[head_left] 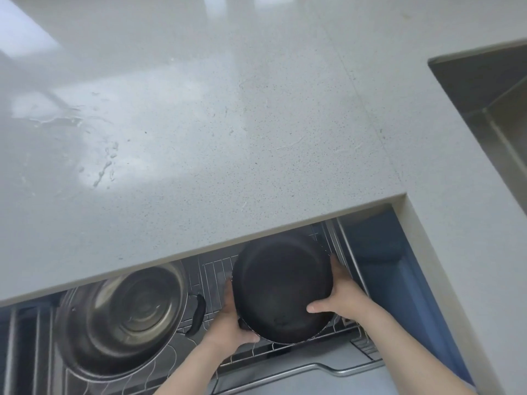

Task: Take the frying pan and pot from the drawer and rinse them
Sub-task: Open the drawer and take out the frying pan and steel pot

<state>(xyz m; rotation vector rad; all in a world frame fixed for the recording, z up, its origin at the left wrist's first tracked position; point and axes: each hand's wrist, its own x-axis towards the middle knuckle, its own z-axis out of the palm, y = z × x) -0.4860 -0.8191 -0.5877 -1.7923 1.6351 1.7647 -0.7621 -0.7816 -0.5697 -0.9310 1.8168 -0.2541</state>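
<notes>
Both hands, left hand [228, 326] and right hand [339, 297], are gripping the frying pan [282, 289] rim, fingers curled, over the drawer [328, 369] rack; lifting it risks clipping the counter [199, 138] overhang.

Bright, even daylight; window glare across countertop [199, 115] far-left corner. Drawer [285, 363] beneath in shadow. Slight softness overall, wide-angle bending at edges.
</notes>
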